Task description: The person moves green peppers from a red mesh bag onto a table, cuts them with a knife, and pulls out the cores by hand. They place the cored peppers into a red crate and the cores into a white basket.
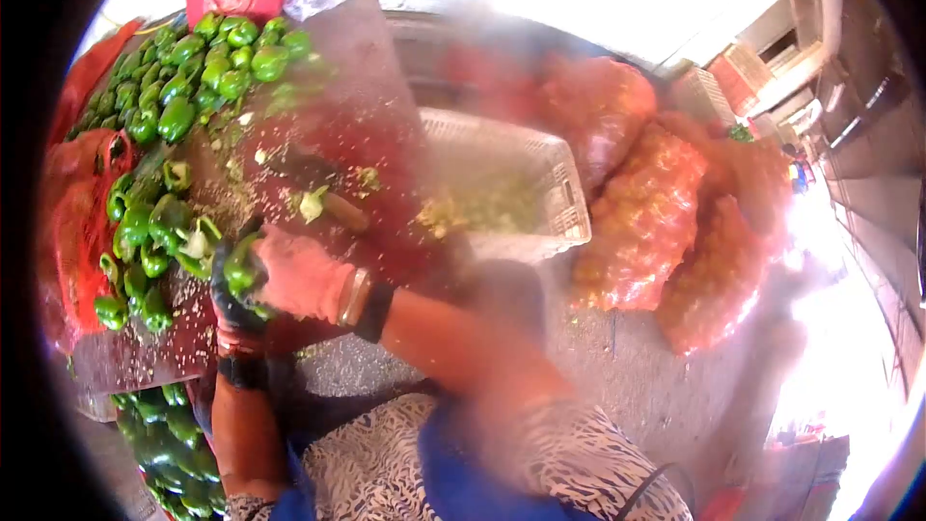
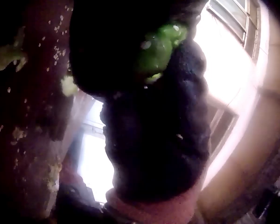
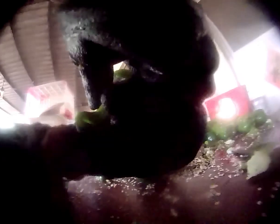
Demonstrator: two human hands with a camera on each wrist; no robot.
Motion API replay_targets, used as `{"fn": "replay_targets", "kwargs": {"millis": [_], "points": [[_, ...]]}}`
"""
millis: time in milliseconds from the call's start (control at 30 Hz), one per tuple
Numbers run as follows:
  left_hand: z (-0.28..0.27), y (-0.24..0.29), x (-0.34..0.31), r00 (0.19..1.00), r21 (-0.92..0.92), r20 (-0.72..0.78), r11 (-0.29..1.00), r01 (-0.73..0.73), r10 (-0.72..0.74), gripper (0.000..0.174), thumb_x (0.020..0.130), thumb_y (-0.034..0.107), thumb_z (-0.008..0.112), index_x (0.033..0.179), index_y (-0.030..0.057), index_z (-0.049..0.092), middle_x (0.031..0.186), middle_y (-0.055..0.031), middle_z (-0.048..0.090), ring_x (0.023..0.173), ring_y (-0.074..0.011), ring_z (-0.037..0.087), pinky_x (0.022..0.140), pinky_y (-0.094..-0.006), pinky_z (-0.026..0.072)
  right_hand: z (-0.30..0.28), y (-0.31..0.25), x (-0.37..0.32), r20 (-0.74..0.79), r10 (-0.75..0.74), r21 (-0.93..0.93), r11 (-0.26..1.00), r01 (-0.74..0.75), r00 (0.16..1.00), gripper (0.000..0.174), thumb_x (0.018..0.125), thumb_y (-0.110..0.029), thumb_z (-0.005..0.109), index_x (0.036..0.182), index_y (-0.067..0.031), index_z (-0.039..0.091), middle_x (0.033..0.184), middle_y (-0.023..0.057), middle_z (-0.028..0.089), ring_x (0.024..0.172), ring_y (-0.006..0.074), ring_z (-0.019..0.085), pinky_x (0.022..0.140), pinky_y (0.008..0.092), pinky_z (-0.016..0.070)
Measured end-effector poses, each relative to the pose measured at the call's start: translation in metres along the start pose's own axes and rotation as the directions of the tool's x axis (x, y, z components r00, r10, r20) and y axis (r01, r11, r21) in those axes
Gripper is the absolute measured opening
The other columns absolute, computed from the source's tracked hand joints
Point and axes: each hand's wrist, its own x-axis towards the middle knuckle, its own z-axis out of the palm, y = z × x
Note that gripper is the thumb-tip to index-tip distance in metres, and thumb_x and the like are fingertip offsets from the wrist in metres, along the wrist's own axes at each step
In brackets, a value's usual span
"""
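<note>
In the head view the left hand (image 1: 234, 299), in a dark glove with a reddish cuff, grips a green pepper (image 1: 238, 268) at the table's near part. The right hand (image 1: 301, 275), in a pink glove, is against the same pepper from the right, its fingers bent around it. The left wrist view shows the dark glove (image 2: 154, 126) curled around a piece of green pepper (image 2: 156, 53). In the right wrist view the glove (image 3: 149, 102) is in deep shadow, with bits of green (image 3: 91, 119) between the fingers. Whether the right hand holds a tool cannot be told.
Whole peppers (image 1: 178, 121) pile at the table's back left, more peppers (image 1: 140, 222) lie left of the hands. Seeds and scraps litter the red table (image 1: 376, 125). A white crate (image 1: 569, 183) with scraps stands right, beside filled net sacks (image 1: 646, 212). Peppers (image 1: 169, 444) also lie below the table edge.
</note>
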Motion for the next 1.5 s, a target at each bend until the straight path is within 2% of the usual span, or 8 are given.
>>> {"fn": "replay_targets", "kwargs": {"millis": [367, 633, 800, 1067, 1133, 1267, 1400, 1500], "points": [[0.033, 0.02, 0.01, 0.996, -0.098, -0.072, 0.993, -0.068, 0.061, 0.036, 0.095, 0.016, 0.043, 0.129, 0.0048, 0.046, 0.116, -0.0146, 0.059, 0.095, -0.0292, 0.061, 0.074, -0.0396, 0.0544, -0.01, 0.003, 0.007, 0.276, 0.27, 0.812, 0.448, -0.374, 0.922, 0.028, 0.085, -0.014, 0.067, 0.109, 0.0003, 0.061, 0.093, 0.0042, 0.065, 0.075, 0.0106, 0.063, 0.065, 0.0231, 0.0518], [0.033, 0.015, 0.02, 0.972, 0.408, -0.208, 0.913, -0.018, 0.112, 0.041, 0.091, 0.039, 0.05, 0.118, 0.01, 0.059, 0.095, -0.0042, 0.064, 0.072, -0.0148, 0.055, 0.057, -0.0296, 0.0452, -0.01, 0.02, 0.014, -0.163, -0.036, -0.067, 0.997, 0.025, 0.986, 0.026, 0.077, -0.009, 0.074, 0.1, -0.0026, 0.064, 0.095, 0.0032, 0.064, 0.082, 0.0114, 0.059, 0.064, 0.0219, 0.048], [0.048, 0.022, 0.022, 0.955, -0.324, -0.273, 0.946, 0.023, -0.116, 0.041, 0.087, 0.037, 0.055, 0.114, 0.0072, 0.06, 0.097, -0.0076, 0.064, 0.087, -0.0197, 0.061, 0.08, -0.0349, 0.0501, -0.055, 0.0, 0.013, 0.123, 0.302, 0.822, 0.502, -0.268, 0.945, 0.028, 0.091, -0.024, 0.062, 0.112, -0.005, 0.064, 0.088, 0.0022, 0.066, 0.07, 0.01, 0.061, 0.056, 0.0208, 0.0447], [0.026, 0.011, 0.023, 0.985, -0.067, -0.163, 0.997, 0.042, -0.052, 0.034, 0.089, 0.028, 0.055, 0.115, 0.006, 0.059, 0.11, -0.0115, 0.062, 0.1, -0.0235, 0.06, 0.081, -0.0372, 0.0503, -0.06, 0.043, 0.006, -0.106, -0.354, -0.1, 0.934, 0.344, 0.929, 0.026, 0.089, -0.01, 0.058, 0.112, 0.0025, 0.059, 0.098, 0.0075, 0.066, 0.084, 0.017, 0.06, 0.077, 0.0305, 0.0497], [0.037, 0.02, 0.032, 0.973, 0.883, 0.17, 0.414, -0.219, 0.153, 0.041, 0.079, 0.026, 0.064, 0.115, 0.0066, 0.06, 0.112, -0.0124, 0.06, 0.103, -0.0278, 0.057, 0.087, -0.0382, 0.0473, -0.063, 0.066, 0.0, -0.064, 0.137, 0.437, 0.895, -0.096, 0.988, 0.027, 0.087, -0.008, 0.059, 0.112, 0.0023, 0.06, 0.099, 0.0084, 0.066, 0.086, 0.017, 0.061, 0.078, 0.0305, 0.0493], [0.03, 0.012, 0.032, 0.837, 0.907, 0.238, -0.42, -0.011, 0.492, 0.045, 0.066, 0.025, 0.072, 0.107, 0.0107, 0.064, 0.107, -0.0153, 0.059, 0.097, -0.0345, 0.055, 0.086, -0.043, 0.0471, -0.087, 0.062, -0.014, -0.208, 0.407, 0.314, 0.889, -0.333, 0.889, 0.028, 0.085, -0.007, 0.061, 0.112, 0.0025, 0.061, 0.104, 0.0096, 0.066, 0.093, 0.0167, 0.062, 0.086, 0.0302, 0.047], [0.027, 0.026, 0.022, 0.946, 0.359, -0.324, 0.925, 0.125, -0.002, 0.04, 0.082, 0.037, 0.057, 0.116, 0.0162, 0.059, 0.101, -0.0071, 0.058, 0.091, -0.0233, 0.056, 0.07, -0.0359, 0.0477, -0.147, 0.088, -0.045, -0.419, 0.254, -0.318, 0.858, -0.403, 0.872, 0.034, 0.086, -0.015, 0.06, 0.116, 0.0005, 0.058, 0.106, 0.0168, 0.063, 0.095, 0.0275, 0.06, 0.086, 0.0368, 0.0471], [0.028, 0.034, 0.016, 0.94, -0.026, -0.329, 0.994, -0.11, 0.096, 0.041, 0.085, 0.029, 0.059, 0.12, 0.0088, 0.053, 0.098, -0.0067, 0.059, 0.087, -0.022, 0.061, 0.071, -0.0376, 0.0512, -0.18, 0.125, -0.057, -0.414, 0.308, -0.702, 0.492, -0.516, 0.857, 0.043, 0.087, -0.026, 0.058, 0.122, -0.0002, 0.055, 0.108, 0.0249, 0.06, 0.098, 0.0406, 0.058, 0.088, 0.0448, 0.0448]]}}
